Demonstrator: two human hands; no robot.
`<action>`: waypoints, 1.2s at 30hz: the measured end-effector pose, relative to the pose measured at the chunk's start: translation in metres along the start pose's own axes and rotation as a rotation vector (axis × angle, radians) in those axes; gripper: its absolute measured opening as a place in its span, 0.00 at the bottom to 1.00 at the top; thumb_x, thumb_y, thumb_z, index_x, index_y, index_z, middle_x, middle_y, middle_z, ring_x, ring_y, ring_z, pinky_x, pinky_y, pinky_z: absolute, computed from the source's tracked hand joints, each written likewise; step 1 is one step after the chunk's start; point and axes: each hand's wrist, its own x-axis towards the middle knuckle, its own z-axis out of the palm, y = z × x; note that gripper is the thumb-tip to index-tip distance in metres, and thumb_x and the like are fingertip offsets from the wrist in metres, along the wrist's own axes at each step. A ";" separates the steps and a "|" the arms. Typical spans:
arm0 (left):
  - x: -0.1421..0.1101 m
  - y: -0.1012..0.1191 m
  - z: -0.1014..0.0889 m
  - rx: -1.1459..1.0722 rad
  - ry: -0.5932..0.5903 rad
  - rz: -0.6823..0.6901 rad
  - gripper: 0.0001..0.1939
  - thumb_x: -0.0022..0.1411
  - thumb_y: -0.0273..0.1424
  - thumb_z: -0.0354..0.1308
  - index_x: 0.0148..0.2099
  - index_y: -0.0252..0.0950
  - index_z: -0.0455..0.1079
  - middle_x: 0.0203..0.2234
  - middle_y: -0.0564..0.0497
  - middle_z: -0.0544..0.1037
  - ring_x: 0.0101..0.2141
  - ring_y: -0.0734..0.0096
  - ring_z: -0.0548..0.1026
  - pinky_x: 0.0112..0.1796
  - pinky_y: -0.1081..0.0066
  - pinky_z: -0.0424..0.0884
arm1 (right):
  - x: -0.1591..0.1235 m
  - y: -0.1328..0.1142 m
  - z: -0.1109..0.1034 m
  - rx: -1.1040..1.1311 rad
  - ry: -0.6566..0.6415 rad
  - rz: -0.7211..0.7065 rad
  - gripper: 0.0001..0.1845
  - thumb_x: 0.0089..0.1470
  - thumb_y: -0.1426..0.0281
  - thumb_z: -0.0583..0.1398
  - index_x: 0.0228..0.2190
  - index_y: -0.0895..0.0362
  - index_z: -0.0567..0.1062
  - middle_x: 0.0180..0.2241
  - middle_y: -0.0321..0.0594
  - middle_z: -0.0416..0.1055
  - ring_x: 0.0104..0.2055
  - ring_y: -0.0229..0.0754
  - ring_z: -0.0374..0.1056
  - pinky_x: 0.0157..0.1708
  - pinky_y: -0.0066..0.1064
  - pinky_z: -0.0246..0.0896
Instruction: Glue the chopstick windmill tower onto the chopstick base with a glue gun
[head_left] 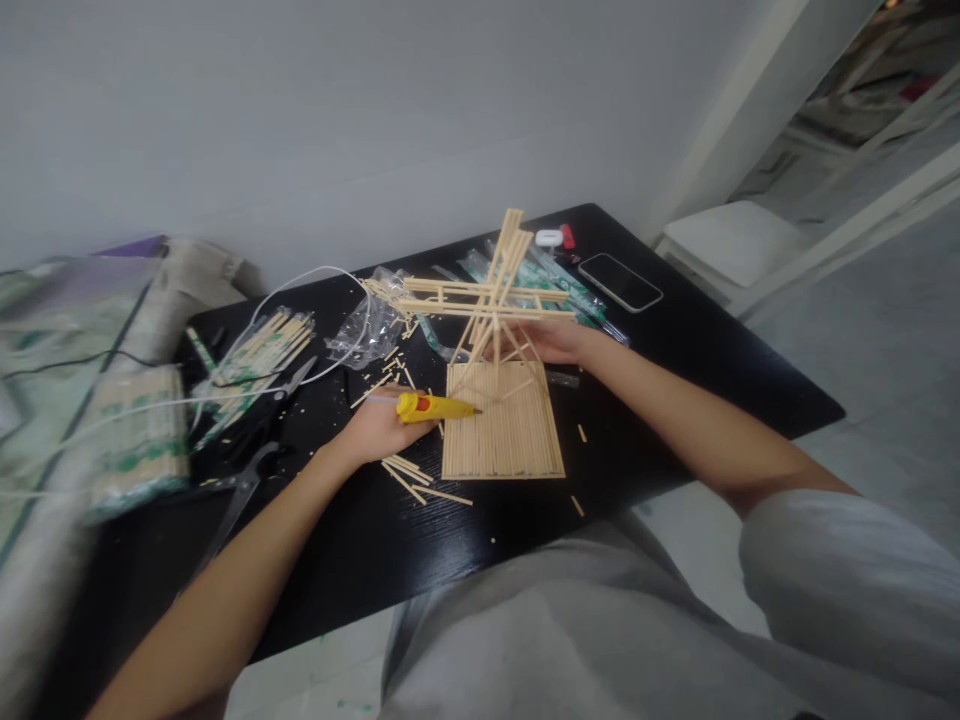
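A yellow hot glue gun [439,408] is gripped in my left hand [382,428], its nozzle pointing right over a flat base of wooden sticks [502,430]. Rising from the back of that base is a windmill-like model of wooden sticks [495,295], with crossed blades on slanted legs. My right hand [551,340] reaches in from the right, closed about the upper part of the legs; the blades and legs partly hide its fingers. Loose short sticks [405,472] lie beneath and beside my left hand.
Left on the black table [345,560] are bundled sticks [262,360], scissors [289,390], pliers-like cutters [244,490] and a looping white cable [300,275]. Plastic wrappers [371,330] and scraps lie behind. A phone [621,282] and white case [549,238] are back right.
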 end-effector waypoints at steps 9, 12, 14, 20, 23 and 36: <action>-0.001 -0.003 0.002 0.039 0.038 0.033 0.05 0.65 0.32 0.68 0.35 0.39 0.78 0.31 0.52 0.85 0.32 0.65 0.84 0.40 0.67 0.82 | 0.000 0.000 0.000 0.005 -0.024 0.003 0.29 0.66 0.49 0.70 0.54 0.60 0.79 0.51 0.52 0.83 0.53 0.49 0.81 0.60 0.42 0.72; -0.001 -0.002 0.002 0.031 0.054 0.040 0.07 0.66 0.33 0.67 0.35 0.39 0.78 0.30 0.52 0.85 0.30 0.66 0.83 0.37 0.68 0.81 | 0.000 0.000 -0.001 0.007 -0.007 0.009 0.29 0.67 0.49 0.70 0.54 0.61 0.79 0.51 0.53 0.83 0.53 0.49 0.81 0.60 0.42 0.72; 0.000 -0.001 0.001 0.019 0.056 0.039 0.08 0.67 0.33 0.67 0.34 0.39 0.77 0.29 0.53 0.84 0.29 0.67 0.82 0.36 0.68 0.80 | 0.000 0.001 -0.001 0.010 0.009 0.014 0.28 0.68 0.50 0.69 0.54 0.61 0.79 0.51 0.53 0.83 0.53 0.49 0.81 0.60 0.42 0.72; 0.000 -0.001 0.001 -0.007 0.029 0.021 0.08 0.68 0.34 0.66 0.34 0.39 0.77 0.29 0.52 0.83 0.29 0.68 0.81 0.35 0.68 0.79 | 0.000 0.000 -0.002 0.006 -0.011 0.007 0.27 0.68 0.50 0.69 0.53 0.60 0.80 0.51 0.51 0.83 0.54 0.49 0.80 0.60 0.42 0.72; -0.001 0.000 0.000 0.005 0.033 0.027 0.09 0.68 0.34 0.66 0.34 0.39 0.77 0.29 0.52 0.83 0.29 0.67 0.82 0.35 0.68 0.79 | 0.000 0.000 -0.002 0.012 -0.018 0.002 0.27 0.67 0.51 0.70 0.54 0.61 0.80 0.51 0.52 0.83 0.55 0.49 0.80 0.60 0.42 0.72; 0.000 -0.001 0.001 0.003 0.024 -0.006 0.07 0.67 0.34 0.68 0.35 0.40 0.77 0.29 0.53 0.82 0.31 0.66 0.82 0.40 0.66 0.80 | 0.000 -0.001 0.001 0.023 -0.015 0.002 0.26 0.64 0.51 0.72 0.49 0.59 0.81 0.48 0.50 0.85 0.51 0.48 0.82 0.56 0.39 0.75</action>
